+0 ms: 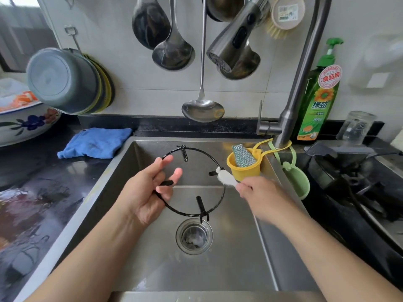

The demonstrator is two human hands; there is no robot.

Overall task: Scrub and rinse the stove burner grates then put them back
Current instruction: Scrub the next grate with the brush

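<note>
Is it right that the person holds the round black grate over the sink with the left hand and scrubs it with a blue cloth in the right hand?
Not quite. The head view shows the right hand scrubbing the grate with a white brush, not a cloth. The blue cloth lies on the counter. The left hand does hold the grate over the sink.

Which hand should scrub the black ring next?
The right hand: it already holds the white brush against the grate. The left hand is busy holding the grate over the sink.

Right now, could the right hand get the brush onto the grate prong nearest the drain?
Probably yes: the right hand holds the brush at the grate, and nothing covers the prong.
</note>
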